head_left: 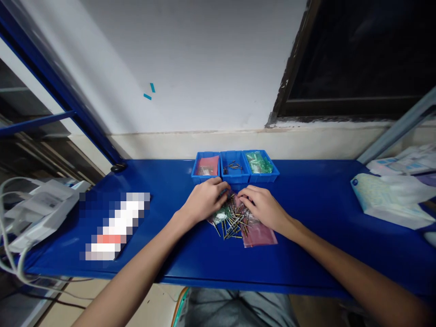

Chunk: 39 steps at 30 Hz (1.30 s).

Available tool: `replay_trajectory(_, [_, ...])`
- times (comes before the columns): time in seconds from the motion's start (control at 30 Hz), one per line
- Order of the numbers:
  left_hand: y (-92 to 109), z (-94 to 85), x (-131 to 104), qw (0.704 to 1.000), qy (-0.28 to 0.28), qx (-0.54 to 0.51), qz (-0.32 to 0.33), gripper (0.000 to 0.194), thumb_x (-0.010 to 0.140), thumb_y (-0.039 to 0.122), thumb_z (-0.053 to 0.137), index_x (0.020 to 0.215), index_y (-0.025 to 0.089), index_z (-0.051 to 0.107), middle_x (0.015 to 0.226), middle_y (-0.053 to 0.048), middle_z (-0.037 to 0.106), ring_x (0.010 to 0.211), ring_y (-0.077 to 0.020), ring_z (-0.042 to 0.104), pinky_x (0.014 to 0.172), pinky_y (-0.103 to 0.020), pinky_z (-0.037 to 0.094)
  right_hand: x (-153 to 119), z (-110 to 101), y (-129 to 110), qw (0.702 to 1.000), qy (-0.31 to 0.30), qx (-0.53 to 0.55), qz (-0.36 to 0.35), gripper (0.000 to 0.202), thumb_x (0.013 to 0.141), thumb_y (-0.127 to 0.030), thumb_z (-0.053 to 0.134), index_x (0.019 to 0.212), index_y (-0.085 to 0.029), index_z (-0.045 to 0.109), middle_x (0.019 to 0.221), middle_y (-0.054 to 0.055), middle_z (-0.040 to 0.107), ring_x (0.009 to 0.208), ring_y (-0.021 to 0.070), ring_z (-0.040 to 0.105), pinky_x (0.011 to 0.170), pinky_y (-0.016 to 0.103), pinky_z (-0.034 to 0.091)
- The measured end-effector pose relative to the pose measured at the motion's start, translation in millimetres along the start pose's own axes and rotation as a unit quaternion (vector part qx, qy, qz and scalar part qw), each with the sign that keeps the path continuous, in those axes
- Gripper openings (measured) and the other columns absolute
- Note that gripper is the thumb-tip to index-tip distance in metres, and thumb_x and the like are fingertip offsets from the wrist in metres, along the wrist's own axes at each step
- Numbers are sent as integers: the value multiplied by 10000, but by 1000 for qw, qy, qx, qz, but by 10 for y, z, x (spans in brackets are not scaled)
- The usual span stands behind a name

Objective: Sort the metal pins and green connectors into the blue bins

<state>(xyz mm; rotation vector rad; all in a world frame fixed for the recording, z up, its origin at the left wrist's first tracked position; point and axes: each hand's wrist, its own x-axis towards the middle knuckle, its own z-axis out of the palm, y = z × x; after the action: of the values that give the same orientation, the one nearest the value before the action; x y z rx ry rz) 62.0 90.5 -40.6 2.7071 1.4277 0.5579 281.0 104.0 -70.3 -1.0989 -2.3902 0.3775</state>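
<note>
A loose pile of thin metal pins (234,223) lies on the blue table, partly over a pink plastic bag (259,235) and a green-and-clear bag (222,214). My left hand (208,199) is at the pile's upper left, fingers bent and closed; what they hold, if anything, is hidden. Over the pile's upper right, my right hand (261,203) has its fingers curled and pressed together at the pink bag; their tips are too small to make out. Behind the hands stand three blue bins: the left bin (195,171) with a pink packet, the middle bin (235,179) with some pins, the right bin (274,171) with a green packet.
On the blue table (306,268), a blurred-out flat object (119,227) lies at the left. White devices with cables (44,209) are at the far left edge. Plastic packages (391,200) lie at the right. A wall (204,68) rises behind the bins.
</note>
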Motion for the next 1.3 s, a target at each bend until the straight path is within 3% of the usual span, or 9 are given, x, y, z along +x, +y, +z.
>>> replay_trajectory(0.4, [22, 8, 2, 1000, -1, 20, 5, 233, 998, 255, 465, 1102, 152, 647, 999, -87, 625, 896, -216, 628, 738, -335, 517, 11, -9, 35, 994, 92, 57, 24, 177, 906, -91, 535, 905, -190, 682, 873, 35, 688, 785, 165, 630, 724, 286, 454])
replay_trajectory(0.6, [42, 3, 6, 1000, 0, -1, 17, 278, 1026, 315, 431, 1071, 163, 659, 989, -79, 626, 941, -214, 620, 811, -352, 532, 13, -43, 37, 970, 149, 184, 62, 145, 898, -157, 541, 937, -195, 675, 848, 39, 671, 768, 166, 644, 692, 288, 530])
replay_trajectory(0.77, [73, -1, 1, 999, -2, -18, 41, 323, 1034, 360, 419, 1084, 159, 667, 947, -79, 616, 941, -214, 607, 823, -357, 536, 11, -93, -50, 957, 189, 206, 69, 132, 916, -207, 546, 964, -195, 668, 913, 59, 675, 770, 171, 657, 694, 302, 566])
replay_trajectory(1.03, [62, 80, -11, 998, 24, 6, 52, 301, 1035, 311, 426, 1234, 151, 586, 1016, -92, 603, 950, -215, 598, 773, -339, 545, -16, -99, -216, 957, 199, 208, 36, 128, 938, -212, 537, 956, -205, 664, 974, 66, 664, 843, 173, 657, 748, 301, 570])
replay_trajectory(1.13, [68, 91, -10, 998, 28, 14, 49, 277, 1038, 299, 421, 1203, 163, 596, 995, -81, 602, 913, -205, 594, 721, -316, 538, -23, -97, -246, 959, 208, 193, 21, 127, 932, -201, 546, 946, -210, 671, 972, 66, 665, 867, 178, 644, 756, 306, 569])
replay_trajectory(1.3, [75, 98, -6, 998, 28, 25, 54, 259, 1040, 286, 417, 1039, 145, 634, 916, -68, 600, 850, -188, 586, 684, -294, 517, -29, -71, -231, 947, 194, 255, 22, 91, 904, -215, 588, 919, -208, 678, 975, 70, 655, 890, 185, 641, 728, 297, 580])
